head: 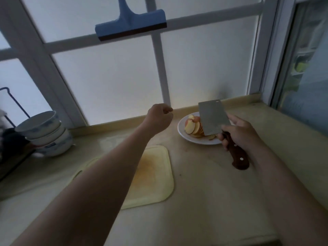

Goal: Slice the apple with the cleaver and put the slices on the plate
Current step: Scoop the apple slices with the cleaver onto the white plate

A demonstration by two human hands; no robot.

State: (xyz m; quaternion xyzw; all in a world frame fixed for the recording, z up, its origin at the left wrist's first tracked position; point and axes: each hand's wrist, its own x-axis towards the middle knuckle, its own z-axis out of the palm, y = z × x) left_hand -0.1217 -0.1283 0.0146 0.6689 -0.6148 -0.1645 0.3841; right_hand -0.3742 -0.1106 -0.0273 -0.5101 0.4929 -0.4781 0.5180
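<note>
A white plate (pixel 184 134) stands near the back of the counter with several apple slices (pixel 192 127) fanned on it. My right hand (pixel 239 134) grips the brown wooden handle of the cleaver (pixel 213 118), whose wide steel blade is held up over the right part of the plate and hides some slices. My left hand (pixel 160 117) hangs above the counter to the left of the plate, fingers curled, nothing seen in it. The pale yellow cutting board (pixel 154 176) lies nearer me, partly under my left forearm, with no apple on its visible part.
Stacked white-and-blue bowls (pixel 48 134) sit at the left beside a dark rack (pixel 12 157). A frosted window with a blue squeegee (pixel 131 23) hanging on it runs along the back. The beige counter (pixel 204 192) ends at a wall on the right.
</note>
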